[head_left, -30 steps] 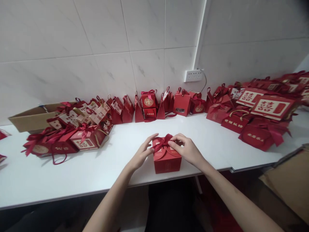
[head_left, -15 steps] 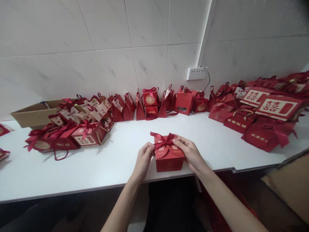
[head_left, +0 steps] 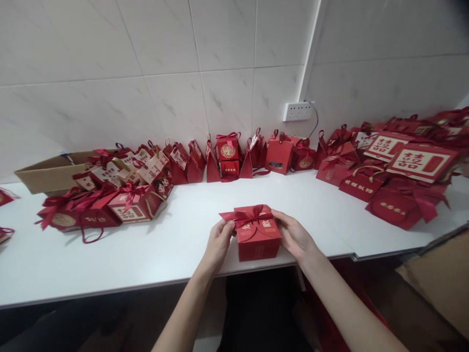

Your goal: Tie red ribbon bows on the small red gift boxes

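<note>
A small red gift box (head_left: pixel 258 241) with gold print stands near the front edge of the white table (head_left: pixel 154 249). A dark red ribbon bow (head_left: pixel 245 216) lies across its top. My left hand (head_left: pixel 219 241) pinches the left end of the ribbon at the box's left side. My right hand (head_left: pixel 295 235) is wrapped against the box's right side, fingers at the ribbon's right end.
Several red gift boxes and bags line the tiled wall, with a pile at the left (head_left: pixel 110 195) and a larger pile at the right (head_left: pixel 399 171). A cardboard box (head_left: pixel 47 173) stands at the back left. A wall socket (head_left: pixel 297 111) is above the row.
The ribbon ends have been drawn outward and flatter across the box top. My left hand has closed on the left ribbon end, and my right hand has slid down to the box's right side.
</note>
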A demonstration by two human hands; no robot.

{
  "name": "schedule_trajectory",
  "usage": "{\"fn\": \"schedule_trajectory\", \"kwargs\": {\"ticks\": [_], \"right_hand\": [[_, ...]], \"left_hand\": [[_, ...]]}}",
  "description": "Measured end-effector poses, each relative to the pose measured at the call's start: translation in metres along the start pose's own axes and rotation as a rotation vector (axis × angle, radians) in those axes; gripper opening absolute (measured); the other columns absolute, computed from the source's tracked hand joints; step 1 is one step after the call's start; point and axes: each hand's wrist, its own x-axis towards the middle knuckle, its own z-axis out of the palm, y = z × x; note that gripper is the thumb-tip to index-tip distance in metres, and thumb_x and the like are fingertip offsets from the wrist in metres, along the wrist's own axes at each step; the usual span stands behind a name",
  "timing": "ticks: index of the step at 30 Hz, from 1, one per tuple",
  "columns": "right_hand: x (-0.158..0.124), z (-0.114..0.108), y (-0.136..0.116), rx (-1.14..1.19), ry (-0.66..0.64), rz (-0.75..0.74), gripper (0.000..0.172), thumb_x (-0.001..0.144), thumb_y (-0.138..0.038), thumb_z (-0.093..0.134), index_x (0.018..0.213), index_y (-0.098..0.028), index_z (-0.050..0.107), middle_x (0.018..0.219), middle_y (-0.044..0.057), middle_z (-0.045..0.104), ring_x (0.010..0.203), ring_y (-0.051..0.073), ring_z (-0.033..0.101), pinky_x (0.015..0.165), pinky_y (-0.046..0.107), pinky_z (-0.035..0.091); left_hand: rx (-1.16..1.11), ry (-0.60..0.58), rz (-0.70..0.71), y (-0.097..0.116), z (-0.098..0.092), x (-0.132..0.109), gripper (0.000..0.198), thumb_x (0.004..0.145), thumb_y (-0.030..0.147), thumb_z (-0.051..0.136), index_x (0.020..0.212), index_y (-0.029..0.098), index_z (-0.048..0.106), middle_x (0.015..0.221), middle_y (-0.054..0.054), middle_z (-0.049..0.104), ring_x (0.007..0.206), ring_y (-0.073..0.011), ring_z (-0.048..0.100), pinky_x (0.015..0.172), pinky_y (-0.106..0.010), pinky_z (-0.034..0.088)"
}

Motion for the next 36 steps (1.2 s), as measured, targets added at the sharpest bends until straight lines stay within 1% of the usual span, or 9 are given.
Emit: {"fn": "schedule_trajectory", "kwargs": {"ticks": [3,8,11,15,18,20,25,30,36], "right_hand": [[0.000,-0.007,-0.004,-0.140,0.029,-0.102,0.027,0.061,-0.035,0.074,0.078,-0.018,0.063,0.087,0.005,0.068,0.094,0.023,0.061,0.084,0.034,0.047],[0.005,0.004,-0.035,-0.709,0.146,-0.512,0.031,0.073,-0.050,0.061,0.085,-0.021,0.059,0.107,0.006,0.061,0.109,0.022,0.053,0.093,0.038,0.042],[0.017,0.030,-0.050,-1.202,-0.082,-0.602,0.022,0.076,-0.040,0.060,0.082,-0.020,0.065,0.106,0.007,0.060,0.103,0.021,0.055,0.092,0.037,0.041],[0.036,0.062,-0.056,-1.587,-0.481,-0.474,0.015,0.077,-0.030,0.060,0.079,-0.020,0.070,0.093,0.006,0.065,0.091,0.021,0.058,0.081,0.031,0.043],[0.046,0.070,-0.060,-1.607,-0.646,-0.329,0.016,0.078,-0.025,0.056,0.079,-0.018,0.070,0.081,0.003,0.067,0.077,0.016,0.058,0.068,0.025,0.042],[0.051,0.069,-0.063,-1.575,-0.674,-0.237,0.017,0.077,-0.027,0.056,0.075,-0.016,0.069,0.069,0.000,0.063,0.063,0.012,0.054,0.058,0.022,0.038],[0.063,0.056,-0.064,-1.418,-0.533,-0.195,0.026,0.074,-0.037,0.058,0.064,-0.014,0.062,0.053,-0.004,0.050,0.051,0.008,0.041,0.050,0.021,0.031],[0.068,0.048,-0.057,-1.360,-0.451,-0.197,0.021,0.071,-0.031,0.058,0.060,-0.013,0.064,0.056,-0.002,0.056,0.054,0.009,0.045,0.052,0.022,0.033],[0.077,0.048,-0.048,-1.359,-0.388,-0.222,0.021,0.073,-0.029,0.058,0.061,-0.013,0.065,0.056,-0.002,0.059,0.056,0.010,0.047,0.056,0.023,0.036]], "left_hand": [[0.040,0.007,-0.029,0.005,-0.001,0.002,0.026,0.078,0.040,0.058,0.080,0.014,0.064,0.073,-0.002,0.063,0.065,-0.0120,0.052,0.065,-0.024,0.039],[0.215,-0.012,-0.064,0.023,-0.002,0.004,0.032,0.077,0.043,0.058,0.084,0.012,0.066,0.081,-0.006,0.066,0.073,-0.0162,0.056,0.070,-0.028,0.042],[0.305,0.003,-0.031,0.032,0.001,0.006,0.036,0.077,0.046,0.058,0.085,0.012,0.066,0.083,-0.008,0.067,0.074,-0.0173,0.056,0.069,-0.029,0.043],[0.330,0.013,0.023,0.037,0.006,0.009,0.034,0.074,0.043,0.063,0.087,0.012,0.065,0.080,-0.007,0.067,0.076,-0.0184,0.058,0.070,-0.030,0.044],[0.307,-0.024,0.050,0.038,0.007,0.010,0.032,0.074,0.041,0.064,0.088,0.012,0.063,0.082,-0.007,0.067,0.081,-0.0199,0.059,0.074,-0.031,0.045],[0.287,-0.050,0.072,0.038,0.007,0.010,0.029,0.074,0.038,0.064,0.088,0.013,0.061,0.085,-0.006,0.066,0.083,-0.0194,0.059,0.077,-0.031,0.045],[0.436,-0.016,0.166,0.042,0.007,0.008,0.020,0.077,0.027,0.058,0.094,0.018,0.053,0.084,-0.002,0.059,0.080,-0.0159,0.056,0.071,-0.029,0.045],[0.901,-0.175,0.398,0.054,0.010,0.006,0.025,0.080,0.013,0.047,0.094,0.024,0.065,0.104,-0.006,0.057,0.103,-0.0212,0.048,0.091,-0.038,0.039],[0.996,-0.312,0.428,0.056,0.013,0.008,0.039,0.080,0.009,0.043,0.107,0.026,0.065,0.108,-0.005,0.061,0.105,-0.0222,0.049,0.095,-0.041,0.038]]}}
